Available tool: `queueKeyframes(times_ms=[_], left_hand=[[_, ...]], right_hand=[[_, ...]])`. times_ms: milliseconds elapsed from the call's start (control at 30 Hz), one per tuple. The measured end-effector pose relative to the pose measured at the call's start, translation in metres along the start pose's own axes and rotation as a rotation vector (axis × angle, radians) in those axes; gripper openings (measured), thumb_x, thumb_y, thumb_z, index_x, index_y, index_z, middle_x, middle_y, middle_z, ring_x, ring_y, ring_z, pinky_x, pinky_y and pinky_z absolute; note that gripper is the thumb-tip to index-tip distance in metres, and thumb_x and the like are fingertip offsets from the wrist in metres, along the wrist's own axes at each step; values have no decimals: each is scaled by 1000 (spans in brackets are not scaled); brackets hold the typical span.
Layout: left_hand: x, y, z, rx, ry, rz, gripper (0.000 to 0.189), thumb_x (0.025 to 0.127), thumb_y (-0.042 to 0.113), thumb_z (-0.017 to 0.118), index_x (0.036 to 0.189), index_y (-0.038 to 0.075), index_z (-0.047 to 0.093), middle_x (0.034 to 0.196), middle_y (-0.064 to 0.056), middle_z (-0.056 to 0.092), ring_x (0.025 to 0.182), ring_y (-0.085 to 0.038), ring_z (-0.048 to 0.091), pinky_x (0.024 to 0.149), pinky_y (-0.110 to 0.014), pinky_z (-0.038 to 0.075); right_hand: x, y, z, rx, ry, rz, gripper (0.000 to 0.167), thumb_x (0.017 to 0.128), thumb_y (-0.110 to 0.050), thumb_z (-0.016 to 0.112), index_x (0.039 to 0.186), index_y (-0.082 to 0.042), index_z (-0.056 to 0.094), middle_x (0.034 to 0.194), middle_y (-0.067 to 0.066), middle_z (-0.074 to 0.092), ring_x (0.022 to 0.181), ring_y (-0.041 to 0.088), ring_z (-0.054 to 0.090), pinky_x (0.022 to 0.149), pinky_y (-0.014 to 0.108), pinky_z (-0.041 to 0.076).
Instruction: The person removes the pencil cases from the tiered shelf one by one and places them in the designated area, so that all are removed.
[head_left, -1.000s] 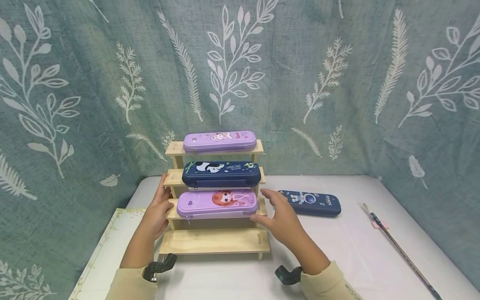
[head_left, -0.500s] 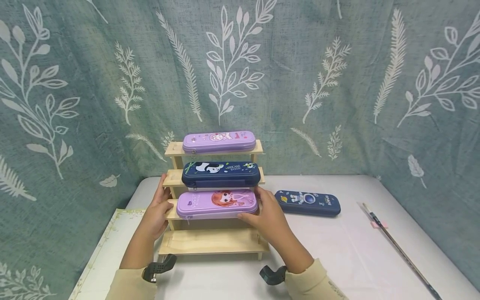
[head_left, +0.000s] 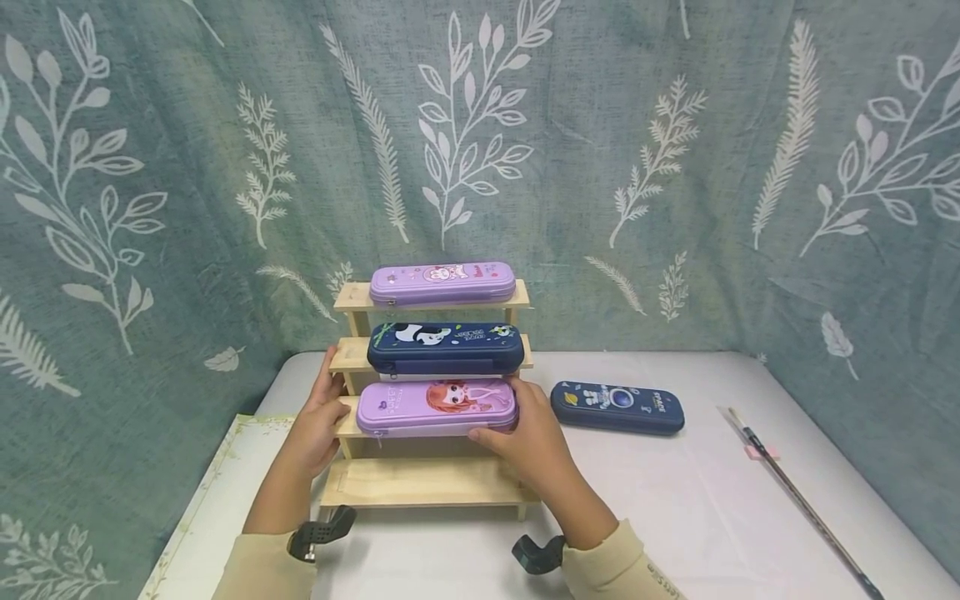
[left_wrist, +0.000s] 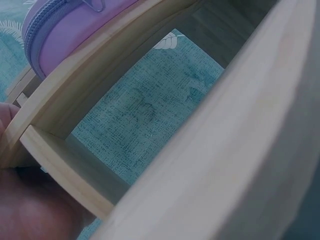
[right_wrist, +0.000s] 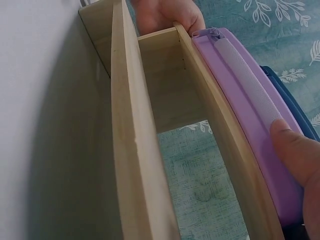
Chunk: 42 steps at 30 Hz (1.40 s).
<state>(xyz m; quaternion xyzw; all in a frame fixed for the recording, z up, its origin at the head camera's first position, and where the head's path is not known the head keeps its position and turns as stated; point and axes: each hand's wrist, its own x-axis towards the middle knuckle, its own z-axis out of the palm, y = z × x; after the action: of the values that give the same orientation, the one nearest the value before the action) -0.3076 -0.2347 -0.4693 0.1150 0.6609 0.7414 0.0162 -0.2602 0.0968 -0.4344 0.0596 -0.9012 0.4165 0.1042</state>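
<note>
A purple pencil case (head_left: 397, 408) with a red-haired girl lies on the second tier from the bottom of a wooden step rack (head_left: 427, 485). My right hand (head_left: 536, 433) grips its right end, thumb on the front side; the right wrist view shows that thumb (right_wrist: 287, 142) against the case's pale zip band. At the rack's left side, my left hand (head_left: 318, 425) holds the end of the same tier, thumb in front. One tier higher rests a navy panda pencil case (head_left: 420, 354). A lilac pencil case (head_left: 442, 283) occupies the top board.
Right of the rack, a navy space pencil case (head_left: 618, 408) lies on the white table (head_left: 637, 517). Farther right, a long paintbrush (head_left: 802, 500) leans on a small pink rest (head_left: 752, 453). A leaf-patterned green curtain (head_left: 570, 167) hangs behind and at both sides.
My right hand has moved left from beside the rack onto the right end of the purple girl pencil case and grips it. My left hand has stayed at the rack's left side.
</note>
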Motion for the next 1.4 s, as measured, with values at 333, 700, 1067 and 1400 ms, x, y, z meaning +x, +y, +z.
queueKeyframes(times_ms=[333, 700, 1067, 1400], left_hand=[[1, 1, -2, 16, -3, 1, 101, 97, -11, 29, 159, 65, 2, 177, -5, -9, 161, -40, 3, 108, -37, 46], [1, 1, -1, -26, 3, 6, 101, 96, -11, 27, 159, 65, 4, 177, -7, -10, 160, -43, 6, 96, -24, 53], [2, 0, 2, -19, 0, 8, 102, 96, -11, 28, 158, 66, 4, 177, -6, -12, 162, -39, 0, 116, -54, 31], [0, 0, 0, -12, -7, 3, 100, 96, -10, 27, 159, 64, 2, 177, -4, -13, 161, -41, 5, 117, -55, 29]], right_hand=[[-1, 2, 2, 6, 19, 4, 101, 74, -47, 93, 157, -12, 46, 153, 11, 53, 142, 32, 51, 119, 53, 39], [0, 5, -2, 25, 37, -9, 99, 73, -49, 93, 153, -13, 50, 149, 8, 56, 139, 29, 54, 117, 51, 41], [-5, 10, -10, 25, 50, 1, 96, 71, -48, 95, 150, -13, 53, 147, 8, 57, 138, 31, 54, 117, 52, 40], [-13, 16, -14, 25, 48, 39, 92, 71, -43, 95, 149, -16, 54, 148, 8, 57, 140, 32, 53, 117, 56, 39]])
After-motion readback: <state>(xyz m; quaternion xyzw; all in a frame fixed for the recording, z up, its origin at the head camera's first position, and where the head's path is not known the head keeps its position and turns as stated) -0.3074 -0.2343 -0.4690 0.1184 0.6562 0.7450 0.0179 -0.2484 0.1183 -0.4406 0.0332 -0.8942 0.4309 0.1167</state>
